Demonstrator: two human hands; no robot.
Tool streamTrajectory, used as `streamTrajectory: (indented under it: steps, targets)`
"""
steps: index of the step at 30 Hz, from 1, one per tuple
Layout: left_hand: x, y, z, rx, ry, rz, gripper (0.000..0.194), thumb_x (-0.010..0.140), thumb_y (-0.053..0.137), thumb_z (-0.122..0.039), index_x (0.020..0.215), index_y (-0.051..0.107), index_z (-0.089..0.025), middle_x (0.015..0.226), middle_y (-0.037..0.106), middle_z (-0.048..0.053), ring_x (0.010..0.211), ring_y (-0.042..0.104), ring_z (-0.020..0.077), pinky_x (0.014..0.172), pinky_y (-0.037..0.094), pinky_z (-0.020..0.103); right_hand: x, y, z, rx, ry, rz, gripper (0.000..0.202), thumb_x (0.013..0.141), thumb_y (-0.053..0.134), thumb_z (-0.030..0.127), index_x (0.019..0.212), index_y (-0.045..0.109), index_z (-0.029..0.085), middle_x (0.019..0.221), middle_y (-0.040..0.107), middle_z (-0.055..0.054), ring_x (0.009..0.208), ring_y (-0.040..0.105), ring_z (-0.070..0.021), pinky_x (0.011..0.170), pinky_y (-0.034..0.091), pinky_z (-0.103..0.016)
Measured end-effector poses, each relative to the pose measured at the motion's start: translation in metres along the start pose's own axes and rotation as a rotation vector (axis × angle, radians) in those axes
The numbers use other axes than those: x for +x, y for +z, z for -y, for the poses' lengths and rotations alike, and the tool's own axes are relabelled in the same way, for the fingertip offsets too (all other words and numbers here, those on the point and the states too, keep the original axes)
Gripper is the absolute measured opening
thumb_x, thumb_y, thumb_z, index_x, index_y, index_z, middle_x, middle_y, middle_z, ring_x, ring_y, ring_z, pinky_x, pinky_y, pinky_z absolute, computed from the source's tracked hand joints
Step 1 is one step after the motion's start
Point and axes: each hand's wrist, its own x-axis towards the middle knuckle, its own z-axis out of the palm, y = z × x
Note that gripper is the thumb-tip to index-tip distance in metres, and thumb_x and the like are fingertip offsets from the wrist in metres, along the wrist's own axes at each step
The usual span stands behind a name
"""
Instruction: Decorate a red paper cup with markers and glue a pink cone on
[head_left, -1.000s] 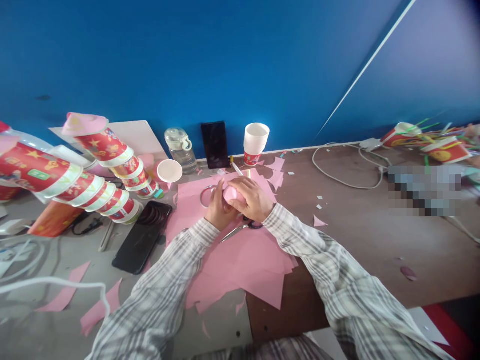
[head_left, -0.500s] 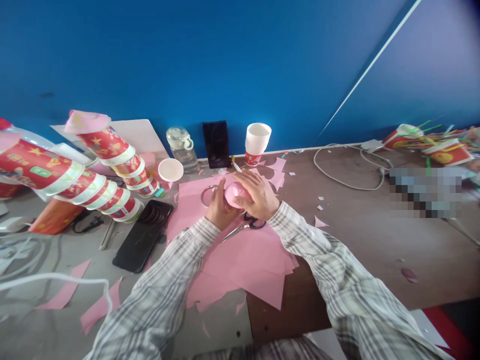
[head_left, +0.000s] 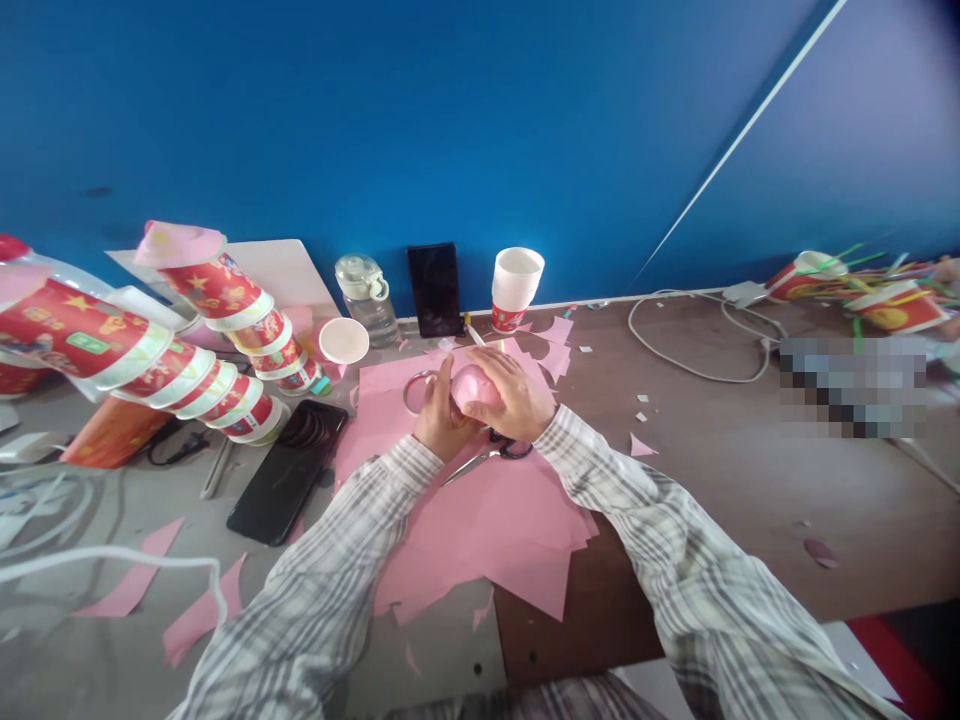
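Both of my hands are wrapped round a cup covered with pink paper (head_left: 475, 386), above the pink sheets. My left hand (head_left: 442, 418) grips its left and lower side, and my right hand (head_left: 517, 390) cups its top and right side with the fingers bent over it. Most of the cup is hidden by the hands. Under them lie scissors (head_left: 472, 463) with dark handles, their blades pointing left. Beside my left hand a round ring-shaped handle (head_left: 412, 392) rests on the pink paper sheets (head_left: 487, 540).
Red paper cup towers (head_left: 135, 350) lean at the left, near a black phone (head_left: 289, 475). By the blue wall stand a water bottle (head_left: 366, 300), a dark upright phone (head_left: 435, 290) and stacked paper cups (head_left: 517, 285). A white cable (head_left: 682, 372) and cups of coloured sticks (head_left: 896, 305) are at right.
My hands stay on the pink-covered cup, with the right fingers shifted very slightly over it. The rest stands as before, apart from a small shift of the view.
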Motion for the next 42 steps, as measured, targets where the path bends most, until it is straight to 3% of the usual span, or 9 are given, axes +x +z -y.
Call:
streamTrajectory:
  steps: [3, 9, 12, 17, 22, 25, 34, 38, 42]
  targets:
    - [0.000, -0.001, -0.001, -0.076, -0.016, 0.005, 0.092, 0.065, 0.065, -0.034, 0.133, 0.005, -0.021, 0.132, 0.038, 0.018, 0.109, 0.050, 0.0317, 0.083, 0.049, 0.049, 0.000, -0.006, -0.005, 0.120, 0.084, -0.033, 0.069, 0.080, 0.045, 0.061, 0.133, 0.034, 0.017, 0.135, 0.046, -0.017, 0.127, 0.044, -0.0342, 0.105, 0.038, -0.053]
    - [0.004, -0.007, -0.004, -0.103, -0.048, -0.090, 0.089, 0.062, 0.067, -0.039, 0.132, 0.016, -0.015, 0.130, 0.040, 0.019, 0.117, 0.042, 0.0327, 0.094, 0.043, 0.051, 0.002, -0.016, -0.036, 0.353, 0.380, -0.238, 0.064, 0.082, 0.036, 0.065, 0.125, 0.041, 0.018, 0.118, 0.058, -0.015, 0.114, 0.056, -0.0283, 0.098, 0.044, -0.047]
    - [0.008, -0.012, 0.000, -0.121, -0.069, -0.148, 0.089, 0.062, 0.066, -0.041, 0.131, 0.018, -0.013, 0.131, 0.038, 0.020, 0.121, 0.038, 0.0316, 0.097, 0.040, 0.049, 0.001, -0.016, -0.053, 0.301, 0.433, -0.289, 0.054, 0.086, 0.031, 0.058, 0.117, 0.049, 0.018, 0.103, 0.064, -0.012, 0.100, 0.061, -0.0231, 0.089, 0.049, -0.041]
    - [0.012, -0.016, 0.009, -0.191, -0.078, -0.148, 0.085, 0.065, 0.062, -0.044, 0.130, 0.018, -0.012, 0.133, 0.035, 0.020, 0.122, 0.037, 0.0320, 0.097, 0.040, 0.049, -0.005, -0.010, -0.077, 0.108, 0.485, -0.205, 0.032, 0.084, 0.044, 0.039, 0.096, 0.061, 0.014, 0.075, 0.065, -0.006, 0.065, 0.058, -0.0174, 0.064, 0.051, -0.032]
    - [0.011, -0.016, 0.010, -0.202, -0.082, -0.167, 0.083, 0.066, 0.059, -0.049, 0.130, 0.019, -0.013, 0.132, 0.036, 0.019, 0.123, 0.036, 0.0307, 0.098, 0.040, 0.047, -0.011, 0.003, -0.092, -0.009, 0.396, -0.147, 0.028, 0.076, 0.044, 0.016, 0.096, 0.065, 0.016, 0.087, 0.064, -0.009, 0.078, 0.057, -0.0208, 0.078, 0.048, -0.038]
    - [0.010, -0.015, 0.007, -0.152, -0.044, -0.145, 0.083, 0.067, 0.057, -0.051, 0.130, 0.019, -0.013, 0.131, 0.037, 0.019, 0.122, 0.037, 0.0301, 0.098, 0.040, 0.045, -0.012, 0.011, -0.096, -0.069, 0.309, -0.060, 0.034, 0.071, 0.045, 0.008, 0.094, 0.067, 0.017, 0.077, 0.060, -0.008, 0.077, 0.053, -0.0216, 0.080, 0.046, -0.039]
    - [0.006, -0.009, 0.008, -0.113, -0.025, -0.051, 0.085, 0.066, 0.059, -0.052, 0.131, 0.017, -0.016, 0.133, 0.037, 0.017, 0.119, 0.040, 0.0302, 0.098, 0.039, 0.047, -0.016, 0.014, -0.100, -0.152, 0.139, 0.106, 0.028, 0.070, 0.048, 0.011, 0.086, 0.070, 0.018, 0.075, 0.054, -0.007, 0.070, 0.046, -0.0201, 0.073, 0.042, -0.038]
    - [0.006, -0.008, 0.010, -0.110, -0.038, -0.049, 0.085, 0.066, 0.058, -0.054, 0.131, 0.018, -0.016, 0.132, 0.038, 0.016, 0.117, 0.041, 0.0305, 0.096, 0.040, 0.046, -0.018, 0.009, -0.098, -0.137, 0.087, 0.098, 0.028, 0.074, 0.043, 0.012, 0.088, 0.066, 0.020, 0.084, 0.055, -0.008, 0.077, 0.050, -0.0202, 0.074, 0.044, -0.037]
    - [0.007, -0.009, 0.008, -0.138, -0.073, -0.051, 0.085, 0.065, 0.056, -0.057, 0.130, 0.020, -0.015, 0.130, 0.040, 0.016, 0.116, 0.042, 0.0299, 0.096, 0.041, 0.046, -0.020, 0.003, -0.094, -0.070, 0.048, -0.028, 0.023, 0.073, 0.046, 0.014, 0.088, 0.061, 0.021, 0.103, 0.053, -0.011, 0.087, 0.052, -0.0210, 0.070, 0.047, -0.035]
